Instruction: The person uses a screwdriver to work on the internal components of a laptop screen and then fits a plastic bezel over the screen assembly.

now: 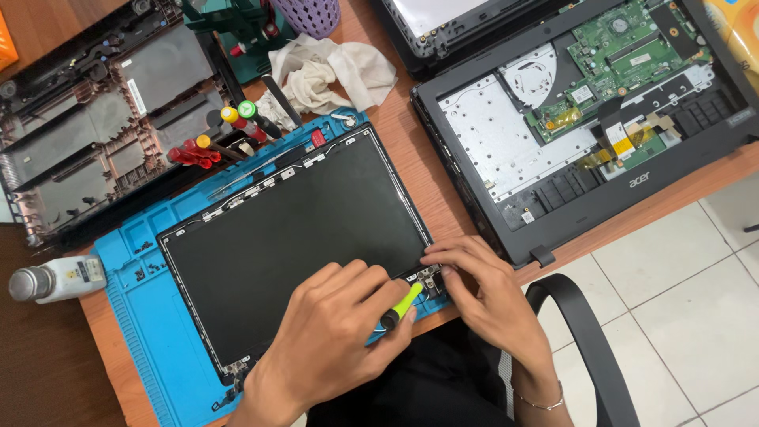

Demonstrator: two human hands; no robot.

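Observation:
A laptop screen panel (292,229) lies dark side up on a blue work mat (150,332). My left hand (332,340) is shut on a small screwdriver with a yellow-green handle (402,306), its tip pointing at the metal hinge (431,281) at the panel's near right corner. My right hand (486,289) rests beside that corner, fingertips pressing on the hinge and the panel's edge.
An opened laptop base with a green circuit board (624,55) sits at the right. A stripped laptop shell (103,119) lies at the left. Several screwdrivers (213,142), a white rag (332,71), a white bottle (55,278) and a black chair arm (585,332) surround the mat.

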